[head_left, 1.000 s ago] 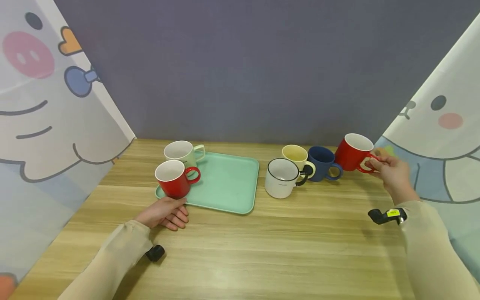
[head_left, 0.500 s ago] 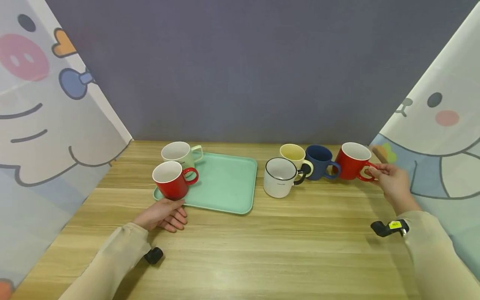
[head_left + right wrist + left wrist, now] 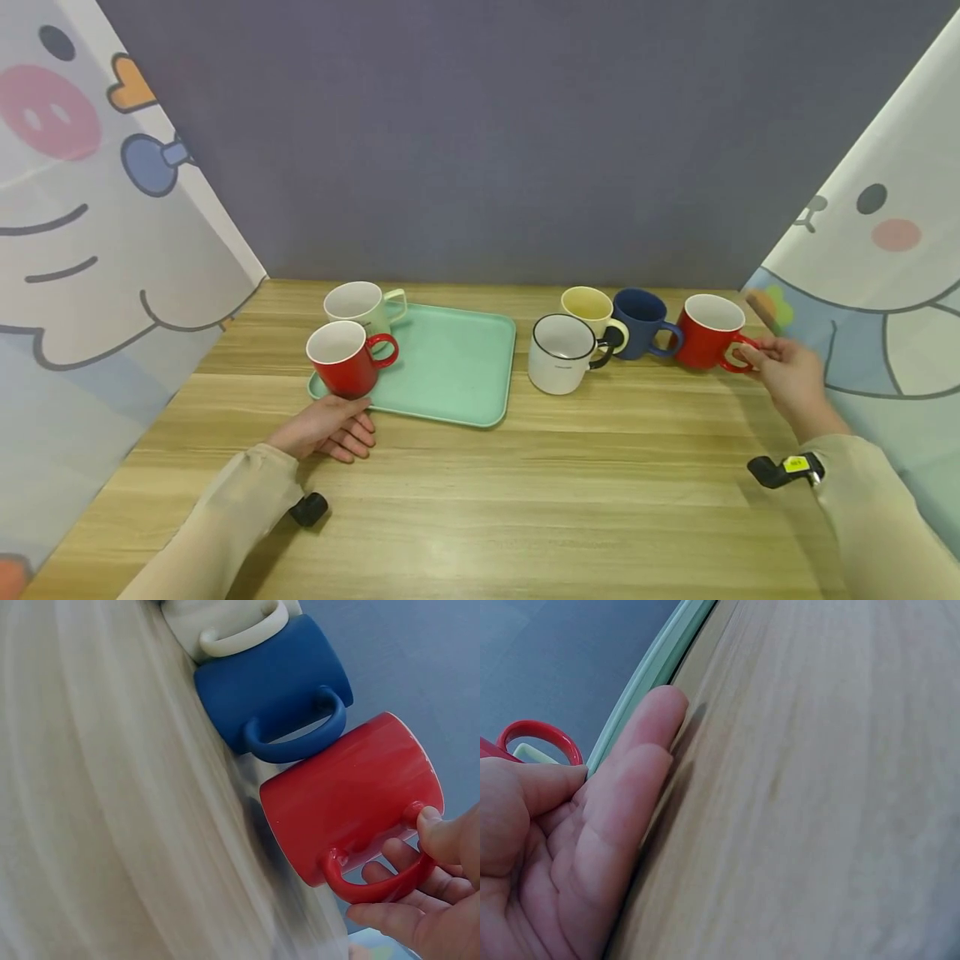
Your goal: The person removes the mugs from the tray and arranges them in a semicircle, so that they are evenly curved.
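Note:
In the head view my right hand (image 3: 791, 375) pinches the handle of a red mug (image 3: 701, 337), with the thumb near the handle's top in the right wrist view. That mug stands upright beside a blue mug (image 3: 274, 686), close over the table, with a shadow under its base. My left hand (image 3: 326, 427) lies at the front left edge of a mint-green tray (image 3: 450, 367). Its thumb touches the tray rim (image 3: 634, 697), and its fingers extend loosely along the outside. A second red mug (image 3: 343, 367) stands on the tray just beyond that thumb.
A pale green mug (image 3: 358, 308) stands on the tray behind the second red one. Between the tray and the blue mug are a white mug with a black rim (image 3: 557, 367) and a yellow mug (image 3: 588, 308). A grey wall (image 3: 480, 150) backs the wooden table (image 3: 525, 508).
The red mug in my right hand has come down and toward me, from tilted to upright beside the blue mug. My left hand stays at the tray edge. The head view shifts slightly.

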{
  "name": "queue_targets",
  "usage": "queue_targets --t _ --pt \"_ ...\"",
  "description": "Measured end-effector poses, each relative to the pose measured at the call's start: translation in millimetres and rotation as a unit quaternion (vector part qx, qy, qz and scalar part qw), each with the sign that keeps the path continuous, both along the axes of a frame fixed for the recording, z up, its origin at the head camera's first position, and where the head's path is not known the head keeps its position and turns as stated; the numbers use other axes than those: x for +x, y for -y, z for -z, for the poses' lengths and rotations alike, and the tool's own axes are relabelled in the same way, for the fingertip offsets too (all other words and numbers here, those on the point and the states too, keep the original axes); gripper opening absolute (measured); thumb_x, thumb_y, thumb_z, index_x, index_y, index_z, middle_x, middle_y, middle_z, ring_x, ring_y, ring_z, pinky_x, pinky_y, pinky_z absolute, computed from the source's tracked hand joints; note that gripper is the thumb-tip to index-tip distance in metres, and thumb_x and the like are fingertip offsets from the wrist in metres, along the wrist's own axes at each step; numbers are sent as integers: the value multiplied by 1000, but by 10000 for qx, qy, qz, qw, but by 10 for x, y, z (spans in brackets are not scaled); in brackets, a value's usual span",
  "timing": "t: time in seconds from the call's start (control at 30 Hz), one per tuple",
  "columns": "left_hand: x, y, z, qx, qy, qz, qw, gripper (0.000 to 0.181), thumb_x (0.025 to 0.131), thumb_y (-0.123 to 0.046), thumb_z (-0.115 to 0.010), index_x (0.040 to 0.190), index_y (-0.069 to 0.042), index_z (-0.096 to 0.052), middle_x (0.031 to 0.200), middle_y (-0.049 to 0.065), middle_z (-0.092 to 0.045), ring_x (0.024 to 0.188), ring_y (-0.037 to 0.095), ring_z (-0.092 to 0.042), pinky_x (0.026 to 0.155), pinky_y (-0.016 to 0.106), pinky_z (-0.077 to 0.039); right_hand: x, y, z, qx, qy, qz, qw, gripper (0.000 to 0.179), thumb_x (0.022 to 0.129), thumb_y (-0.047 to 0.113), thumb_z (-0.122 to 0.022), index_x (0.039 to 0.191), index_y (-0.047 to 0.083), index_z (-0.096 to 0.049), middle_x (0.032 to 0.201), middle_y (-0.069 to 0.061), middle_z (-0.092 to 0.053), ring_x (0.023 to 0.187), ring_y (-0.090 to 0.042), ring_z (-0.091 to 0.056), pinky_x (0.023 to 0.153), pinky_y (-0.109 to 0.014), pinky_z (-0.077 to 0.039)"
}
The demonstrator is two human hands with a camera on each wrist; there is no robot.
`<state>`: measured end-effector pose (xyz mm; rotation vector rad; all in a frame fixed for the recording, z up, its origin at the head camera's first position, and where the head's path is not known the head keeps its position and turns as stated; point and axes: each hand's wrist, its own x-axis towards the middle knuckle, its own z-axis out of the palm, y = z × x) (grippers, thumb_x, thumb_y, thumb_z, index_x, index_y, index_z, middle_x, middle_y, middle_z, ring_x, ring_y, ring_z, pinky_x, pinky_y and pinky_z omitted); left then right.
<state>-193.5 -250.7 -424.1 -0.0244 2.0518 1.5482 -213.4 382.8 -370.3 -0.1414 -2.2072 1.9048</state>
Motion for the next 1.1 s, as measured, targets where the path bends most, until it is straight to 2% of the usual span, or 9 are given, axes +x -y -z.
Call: queue_targets --t 0.07,0.3,0.53,0.63,0.93,1.1 --pt "-1 -2 -6 -18 -10 8 10000 44 107 -33 -41 95 3 -64 79 6 -71 67 18 -71 62 33 -60 14 -3 23 9 20 18 10000 24 98 -2 -56 80 13 -63 73 13 -68 67 3 -65 59 -14 -54" --pt "4 -8 -22 -32 2 -1 10000 44 107 -33 -41 94 3 -64 79 6 -71 67 18 -71 61 33 -60 58 14 75 429 82 80 9990 9 99 1 -57 90 3 -59 74 18 -67 68 5 -64 61 -13 -54" --pt "10 -14 -21 16 -12 40 10000 44 107 -32 -41 95 3 -64 80 6 -71 67 17 -71 61 32 -60 119 49 108 891 -51 118 9959 16 98 2 -58 88 13 -62 74 21 -67 68 7 -65 61 -12 -53" --pt "12 -11 -19 16 -17 20 10000 44 107 -32 -41 95 3 -64 80 7 -71 67 17 -71 61 32 -60 141 70 128 942 -80 178 9954 20 98 4 -59 86 19 -63 74 22 -67 67 6 -65 60 -12 -53" --pt "14 -7 -12 -5 -36 -4 10000 44 107 -32 -41 95 3 -63 79 7 -70 67 17 -71 61 32 -59 165 80 171 693 -210 -84 9973 21 99 2 -58 87 18 -65 76 18 -69 71 5 -66 61 -13 -53" --pt "9 -7 -5 -14 -37 -23 10000 44 107 -32 -41 94 3 -64 79 7 -71 67 17 -71 61 32 -60 162 80 213 245 -403 -318 9984 21 98 -3 -56 87 13 -66 78 13 -71 72 3 -67 62 -14 -54"
